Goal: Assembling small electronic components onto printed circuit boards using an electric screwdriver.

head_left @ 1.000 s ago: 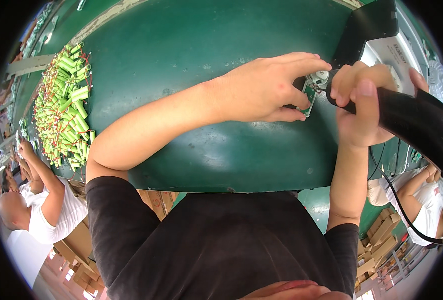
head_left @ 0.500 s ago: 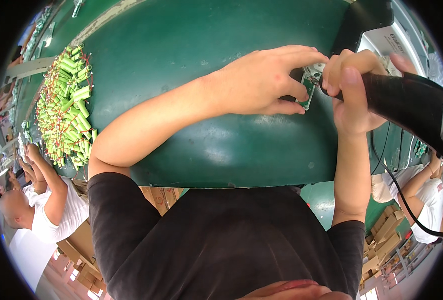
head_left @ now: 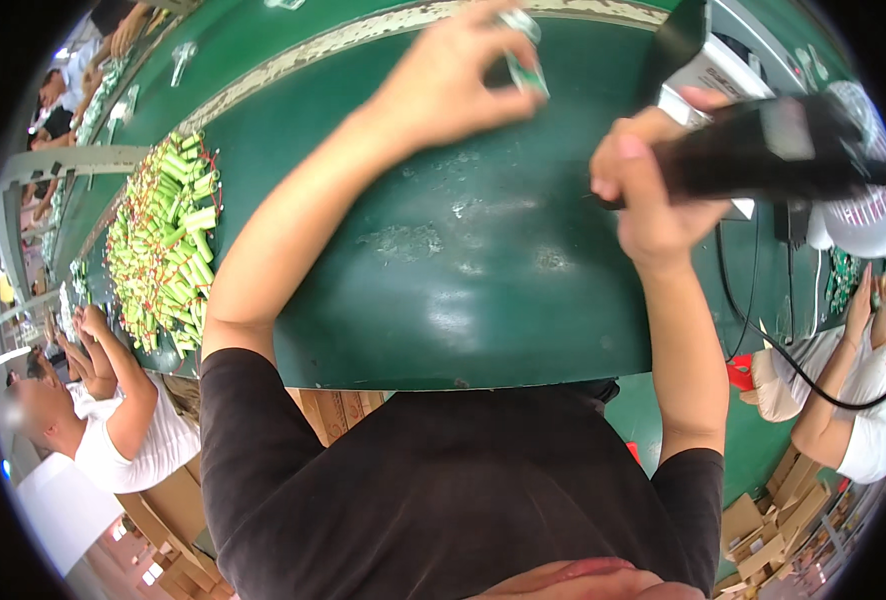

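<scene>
My left hand (head_left: 453, 75), blurred by motion, is at the far edge of the green table (head_left: 413, 320). Between its curled fingers and thumb is a small green circuit board (head_left: 526, 78) with a whitish round part near its top. At the right, my right hand (head_left: 653, 190) is wrapped round a thick black tool (head_left: 753, 155), which is smeared and stretches toward the right rim. Its exact kind does not show. The two hands are well apart.
Many green cylindrical battery cells (head_left: 168, 240) with red wires lie heaped at the left. A pale box-shaped device (head_left: 713, 80) stands at the far right, near a white round grille (head_left: 863, 215). A black cable (head_left: 813, 375) loops down. Co-workers sit on both sides; small parts lie beyond the far edge strip.
My left hand has carried the circuit board away from the black tool, up and left to the far edge. My right hand has shifted slightly left with the tool. The view has shifted a little.
</scene>
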{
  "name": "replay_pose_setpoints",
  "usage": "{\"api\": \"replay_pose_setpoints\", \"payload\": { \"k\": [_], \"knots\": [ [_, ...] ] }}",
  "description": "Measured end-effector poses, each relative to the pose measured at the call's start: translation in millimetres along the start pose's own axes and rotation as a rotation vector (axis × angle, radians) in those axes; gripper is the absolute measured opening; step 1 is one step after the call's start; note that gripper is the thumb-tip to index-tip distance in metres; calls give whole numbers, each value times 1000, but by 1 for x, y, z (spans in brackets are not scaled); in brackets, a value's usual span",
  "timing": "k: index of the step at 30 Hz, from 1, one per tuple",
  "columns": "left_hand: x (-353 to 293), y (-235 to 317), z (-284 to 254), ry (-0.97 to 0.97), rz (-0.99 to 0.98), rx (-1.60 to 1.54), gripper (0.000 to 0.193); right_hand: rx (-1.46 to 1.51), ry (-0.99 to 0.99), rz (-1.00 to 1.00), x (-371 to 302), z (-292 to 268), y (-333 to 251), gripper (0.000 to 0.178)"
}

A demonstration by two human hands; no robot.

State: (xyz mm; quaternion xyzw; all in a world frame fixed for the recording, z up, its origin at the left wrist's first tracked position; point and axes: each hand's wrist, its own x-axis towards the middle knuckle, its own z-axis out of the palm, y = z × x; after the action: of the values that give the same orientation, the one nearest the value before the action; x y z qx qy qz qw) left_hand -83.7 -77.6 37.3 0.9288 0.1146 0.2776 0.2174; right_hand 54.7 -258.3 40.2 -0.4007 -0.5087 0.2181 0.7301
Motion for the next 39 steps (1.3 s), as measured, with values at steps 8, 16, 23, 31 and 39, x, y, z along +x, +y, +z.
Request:
{"api": "replay_pose_setpoints", "payload": {
  "k": [8, 16, 23, 31, 39],
  "knots": [
    [12, -62, 12, 278, -216, 115, 19, -60, -100, -21, -3, -5, 11, 56],
    [5, -62, 13, 54, -152, 6, 11, -67, -72, -7, -4, 3, 12, 58],
    [10, -53, 9, 4, -153, -49, 11, -27, 13, 45, -6, 1, 14, 52],
    [11, -52, 11, -23, -165, -83, 10, -70, -51, 47, -7, -4, 10, 41],
    [9, -58, 9, -45, -160, -64, 9, -8, -70, 104, -10, -1, 12, 39]
  ]
}}
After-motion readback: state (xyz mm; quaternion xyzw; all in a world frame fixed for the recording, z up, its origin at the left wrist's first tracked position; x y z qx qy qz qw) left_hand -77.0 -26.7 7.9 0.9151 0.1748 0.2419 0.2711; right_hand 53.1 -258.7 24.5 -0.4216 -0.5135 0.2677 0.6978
